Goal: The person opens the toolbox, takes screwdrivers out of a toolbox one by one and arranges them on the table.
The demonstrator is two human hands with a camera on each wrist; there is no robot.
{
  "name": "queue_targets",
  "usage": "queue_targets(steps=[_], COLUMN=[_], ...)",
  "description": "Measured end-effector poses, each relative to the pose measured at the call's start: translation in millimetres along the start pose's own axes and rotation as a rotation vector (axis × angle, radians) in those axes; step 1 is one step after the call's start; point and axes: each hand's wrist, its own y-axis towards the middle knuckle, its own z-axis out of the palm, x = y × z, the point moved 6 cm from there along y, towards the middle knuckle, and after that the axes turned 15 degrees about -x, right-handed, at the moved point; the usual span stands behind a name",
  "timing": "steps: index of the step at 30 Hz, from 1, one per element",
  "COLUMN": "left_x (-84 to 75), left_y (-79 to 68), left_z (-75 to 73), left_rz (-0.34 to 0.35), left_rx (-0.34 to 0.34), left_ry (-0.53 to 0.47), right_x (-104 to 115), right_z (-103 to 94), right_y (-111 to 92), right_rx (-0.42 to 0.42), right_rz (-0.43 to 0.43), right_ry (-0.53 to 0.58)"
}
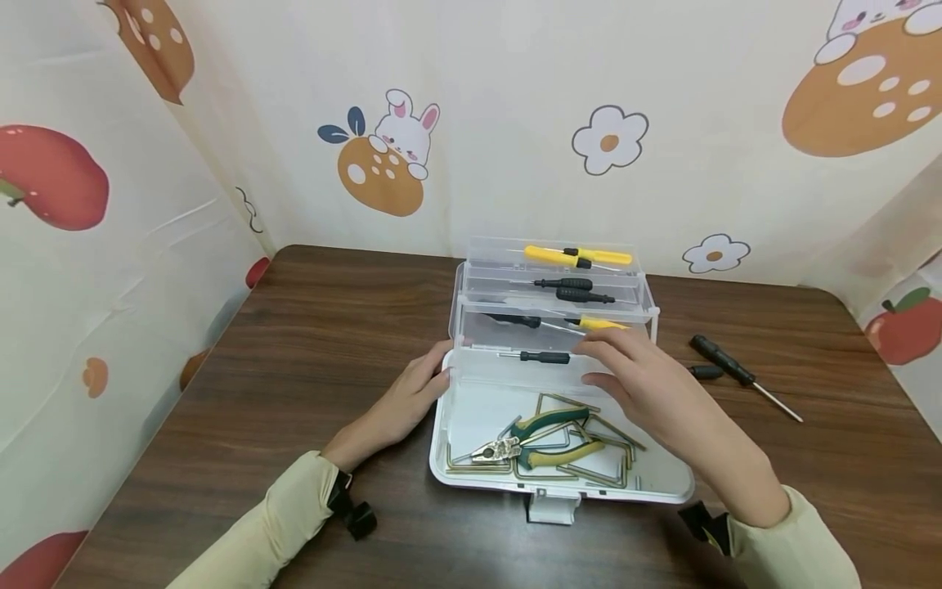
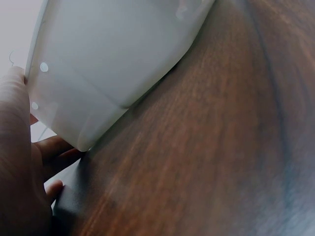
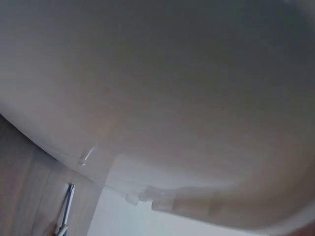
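A white toolbox with a clear tiered tray lies opened on the table. My left hand grips its left edge near the back corner, thumb at the rim and fingers round the corner in the left wrist view. Over the box's right part, my right hand hovers with loosely bent fingers and nothing visible in them. Its fingertips are near a small black screwdriver and a yellow-handled screwdriver. Pliers with green and yellow handles lie among several hex keys in the base.
Black screwdrivers and yellow screwdrivers lie in the upper tray. Right of the box, a black screwdriver rests on the wooden table, beside another black handle. A latch sticks out in front.
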Motion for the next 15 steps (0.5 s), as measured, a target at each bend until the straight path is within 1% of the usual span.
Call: queue_targets(steps=[3, 7, 10, 15], left_x=[1.0, 0.9, 0.2, 1.0], left_y=[-0.3, -0.5, -0.4, 0.4], left_z=[0.2, 0.4, 0.2, 0.4], left_rz=[-0.007, 0.004, 0.016, 0.008], left_rx=[0.000, -0.001, 0.001, -0.008], left_ry=[0.003, -0.001, -0.004, 0.011], right_x=[-0.7, -2.8, -4.2, -7.7], right_z=[3.9, 11.0, 15.4, 18.9], right_y=[3.5, 9.4, 12.5, 11.9], right_rx=[0.023, 0.043, 0.034, 0.034], right_rz=[-0.004, -0.005, -0.012, 0.006], right_ry=[0.001, 0.019, 0.051, 0.141])
